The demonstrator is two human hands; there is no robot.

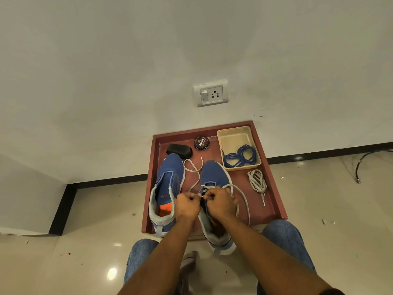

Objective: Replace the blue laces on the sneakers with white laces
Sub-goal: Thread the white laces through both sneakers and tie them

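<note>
Two blue sneakers stand on a red-brown tray (274,188). The left sneaker (168,184) has no lace in it. Over the right sneaker (214,175), my left hand (187,204) and my right hand (220,201) meet at its eyelets, each with fingers curled round a white lace (192,169); its tip shows between them. One end of this lace loops away between the shoes, the other arcs to the right. A bundled second white lace (257,180) lies on the tray's right side. The blue laces (241,156) are coiled in a beige box (229,135).
A round tin of shoe polish (201,142) and a black brush (179,151) sit at the tray's back. The tray lies on a glossy tiled floor against a white wall with a socket (211,93). A black cable (361,165) lies at the right. My knees flank the tray's near edge.
</note>
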